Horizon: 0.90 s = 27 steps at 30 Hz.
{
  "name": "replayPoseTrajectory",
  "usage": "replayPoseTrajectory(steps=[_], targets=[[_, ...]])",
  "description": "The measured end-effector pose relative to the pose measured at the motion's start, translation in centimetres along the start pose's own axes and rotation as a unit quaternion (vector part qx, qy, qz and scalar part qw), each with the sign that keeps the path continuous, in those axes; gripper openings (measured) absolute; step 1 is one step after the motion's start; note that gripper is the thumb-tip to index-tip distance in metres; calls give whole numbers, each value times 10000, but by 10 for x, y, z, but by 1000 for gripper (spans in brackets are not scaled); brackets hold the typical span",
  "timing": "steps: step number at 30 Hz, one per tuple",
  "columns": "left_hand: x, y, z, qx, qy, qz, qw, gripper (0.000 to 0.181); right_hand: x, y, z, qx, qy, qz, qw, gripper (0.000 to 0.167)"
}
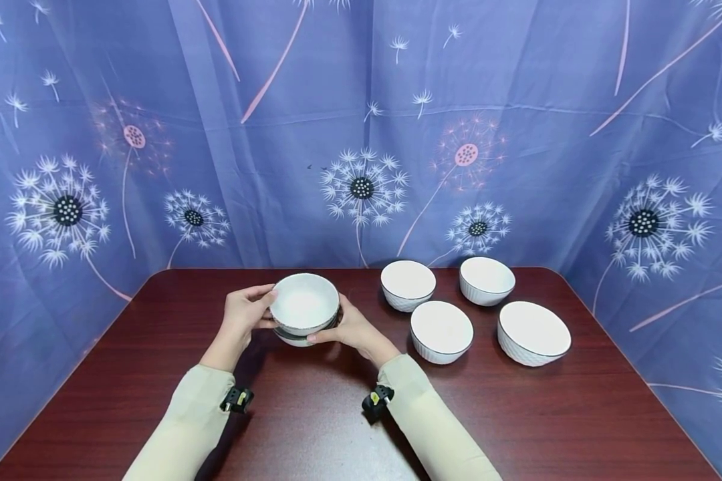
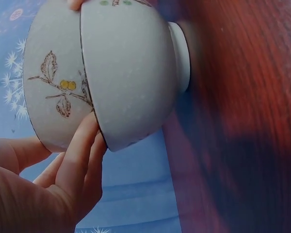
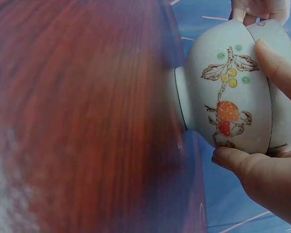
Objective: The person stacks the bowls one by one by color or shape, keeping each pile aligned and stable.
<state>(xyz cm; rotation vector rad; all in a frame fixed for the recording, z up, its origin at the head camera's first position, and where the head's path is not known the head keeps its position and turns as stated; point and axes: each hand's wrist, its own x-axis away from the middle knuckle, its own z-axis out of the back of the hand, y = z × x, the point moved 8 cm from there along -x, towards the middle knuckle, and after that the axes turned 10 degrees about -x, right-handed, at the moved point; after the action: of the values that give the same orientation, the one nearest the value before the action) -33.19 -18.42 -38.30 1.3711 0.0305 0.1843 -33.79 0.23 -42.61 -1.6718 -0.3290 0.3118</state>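
Observation:
A white upper bowl (image 1: 304, 302) with a dark rim sits partly inside a similar lower bowl (image 1: 293, 339), left of the table's middle. My left hand (image 1: 243, 319) grips the upper bowl by its side, thumb near the rim; its fingertips reach the lower bowl's rim in the left wrist view. The right hand (image 1: 356, 329) grips the lower bowl from the other side. Painted fruit and leaves decorate the lower bowl (image 3: 223, 92) in the right wrist view; a yellow-berried twig marks the upper bowl (image 2: 53, 82). Whether the lower bowl's foot touches the table is unclear.
Several white ribbed or textured bowls stand apart on the right: a back-left bowl (image 1: 408, 286), a back-right bowl (image 1: 487, 282), a front-left bowl (image 1: 442, 333) and a front-right bowl (image 1: 533, 334). The dark red table (image 1: 313, 427) meets a blue dandelion curtain (image 1: 277, 200) behind.

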Motion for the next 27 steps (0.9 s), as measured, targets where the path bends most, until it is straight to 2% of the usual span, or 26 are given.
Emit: replayPoseTrajectory(steps=[10, 18, 23, 27], targets=[[-4, -2, 2, -254, 66, 17, 9997, 36, 0, 3, 2, 50, 160, -187, 9997, 103], [-9, -3, 4, -428, -42, 25, 9991, 38, 0, 1, 1, -132, 54, 9, 9999, 102], [-8, -6, 6, -478, -98, 47, 9988, 39, 1, 2, 0, -36, 65, -94, 9999, 103], [-7, -8, 9, -574, -31, 104, 9983, 38, 1, 2, 1, 118, 97, -171, 9997, 104]])
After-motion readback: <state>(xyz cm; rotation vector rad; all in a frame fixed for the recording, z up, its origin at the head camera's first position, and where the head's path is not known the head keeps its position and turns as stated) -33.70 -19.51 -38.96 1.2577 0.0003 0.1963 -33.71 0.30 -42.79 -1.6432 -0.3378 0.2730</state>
